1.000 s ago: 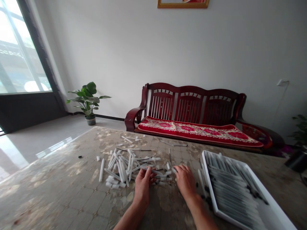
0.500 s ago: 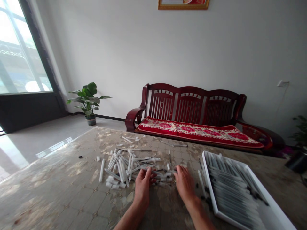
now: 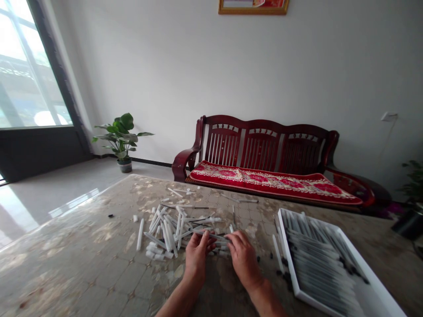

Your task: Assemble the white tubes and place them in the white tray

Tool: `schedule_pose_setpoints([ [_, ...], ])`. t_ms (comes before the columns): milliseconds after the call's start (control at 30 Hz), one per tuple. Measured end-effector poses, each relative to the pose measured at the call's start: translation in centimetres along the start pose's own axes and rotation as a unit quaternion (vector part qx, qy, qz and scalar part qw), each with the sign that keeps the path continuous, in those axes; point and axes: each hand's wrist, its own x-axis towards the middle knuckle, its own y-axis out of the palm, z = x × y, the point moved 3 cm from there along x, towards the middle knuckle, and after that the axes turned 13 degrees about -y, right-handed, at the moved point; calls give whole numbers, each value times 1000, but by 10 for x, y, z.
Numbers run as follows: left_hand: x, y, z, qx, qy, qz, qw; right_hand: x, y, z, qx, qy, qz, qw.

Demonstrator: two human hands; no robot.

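Note:
Between my two hands lies a slim, translucent pen, held roughly level above the tabletop. My left hand pinches its left part between thumb and fingers. The fingertips of my right hand close on its right end; whatever small part they cover is hidden. Just left of and behind my hands spreads a loose pile of white pen barrels, mixed with dark thin refills. Short white caps lie at the pile's near edge, and more small parts sit partly hidden behind my fingers.
To the right stands a shallow white box holding many pens. Loose pens and black caps lie along its left side. A patterned cloth covers the table. Beyond it are a red wooden bench and a potted plant.
My right hand has moved left, towards my left hand, and its fingers now meet the right end of the pen. My left hand has stayed nearly in place.

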Motion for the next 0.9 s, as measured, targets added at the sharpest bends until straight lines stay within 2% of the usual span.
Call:
schedule_pose_setpoints([
  [233,-3,2,4,32,5,25,999,-3,1,-1,26,21,-7,999],
  [333,-4,3,3,50,13,40,998,-1,0,-1,81,70,-7,994],
  [400,-4,3,1,63,24,47,997,1,0,-1,142,133,2,981],
  [467,-4,2,0,73,38,52,995,1,2,-2,221,211,21,952],
  [567,-4,2,-2,91,62,63,992,1,5,-2,336,315,50,886],
  [667,-5,2,-3,105,72,79,989,0,3,-2,418,378,60,824],
  [733,-5,4,-2,97,59,86,990,3,0,0,447,400,68,797],
  [800,-4,5,-1,61,25,82,994,10,-6,3,450,400,56,796],
  [900,-4,5,0,-22,-43,47,998,25,-16,12,433,342,-5,834],
])
